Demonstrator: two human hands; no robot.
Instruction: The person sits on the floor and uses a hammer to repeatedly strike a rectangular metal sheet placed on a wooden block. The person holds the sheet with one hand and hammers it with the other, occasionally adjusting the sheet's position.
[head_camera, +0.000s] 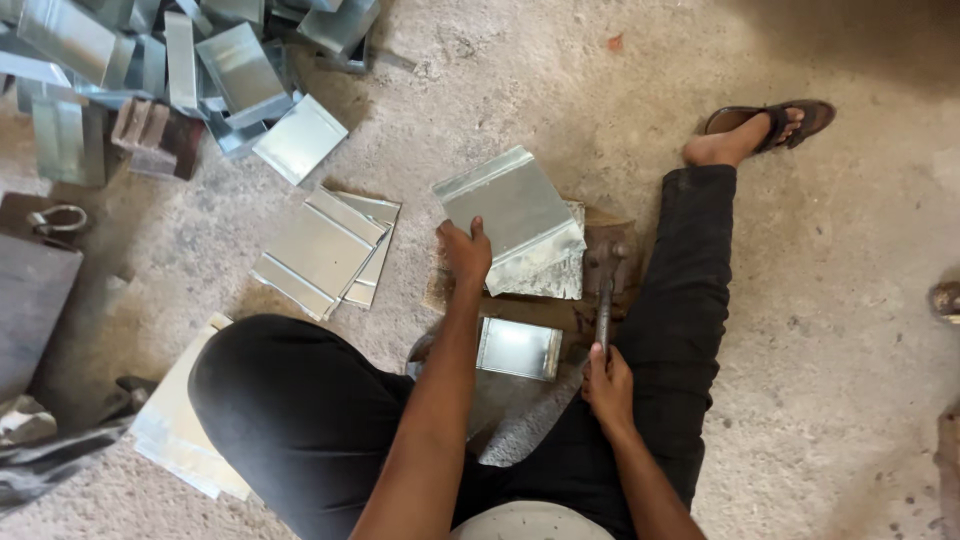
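Item: seated sheet-metal work on a concrete floor, viewed from the head camera. Left hand (466, 252) was closed on the near-left edge of a folded sheet (512, 208), thumb on top, the piece held flat over a second sheet (545, 268) on a block (520, 308) near picture centre. Right hand (607, 385), at about 5 o'clock from the sheet, was wrapped tight round the handle of a hammer (604, 272), its head resting at the sheet's 3 o'clock edge, touching or just beside it — which, the view did not settle. A smaller sheet (518, 348) lay at 6 o'clock, between the two forearms. Loose flat sheets (325, 250) lay at 9 o'clock, a pile (190, 70) of bent pieces at 10 o'clock, more stock (180, 430) under the left knee at 8 o'clock. Handling judgement: the step appeared to be seating the piece for a blow — it would go best with the fold line squared to the block's edge, the left fingers kept well back from the hammer's side, the sheet pressed flat so it could not skate, and short, square blows rather than glancing ones.
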